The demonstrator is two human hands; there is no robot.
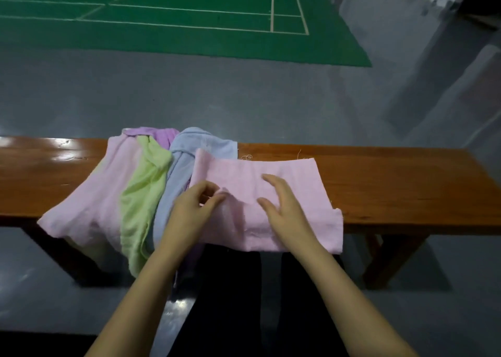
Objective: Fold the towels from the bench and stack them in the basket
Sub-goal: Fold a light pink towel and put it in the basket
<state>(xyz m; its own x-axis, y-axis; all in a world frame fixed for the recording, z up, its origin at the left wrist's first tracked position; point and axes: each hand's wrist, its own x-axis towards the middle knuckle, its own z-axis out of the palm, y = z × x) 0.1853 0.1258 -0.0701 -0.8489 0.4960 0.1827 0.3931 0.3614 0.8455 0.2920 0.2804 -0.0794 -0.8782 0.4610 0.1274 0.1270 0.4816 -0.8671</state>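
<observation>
Pink towel (273,194) lies spread on the near part of the worktop (406,183), its front edge hanging over the lip toward the person's dark-clad legs. No basket in view.

Hands: left hand (189,210) pinches a small raised ridge of the cloth near its left side, thumb and fingers curled on the fabric. Right hand (282,207) rests flat on the towel, fingers spread and relaxed, gripping nothing.

Risks (judgement):
- Overhanging front edge has no support; a pull toward the body could drag the whole towel off onto the floor.
- Left edge overlaps the blue towel (184,167); lifting the pinch may snag and carry the blue one along.
- Thin cloth on glossy wood will likely slide, so the fold may come out skewed unless the flat hand pins it.
- Frayed right edge with loose threads; tugging there could pull more out.

Materials: towels are thin, soft, limp woven cloth, slightly fuzzy, wrinkling easily. Left of the pink towel, a crumpled heap drapes over the front edge: blue, then lime-green towel (143,188), a second pale pink towel (89,204), and a lilac towel (160,133) bunched at the back. Worktop is long, lacquered reddish-brown wood, hard and reflective. Beyond: grey floor, then a green court mat (168,23) with pale lines.
</observation>
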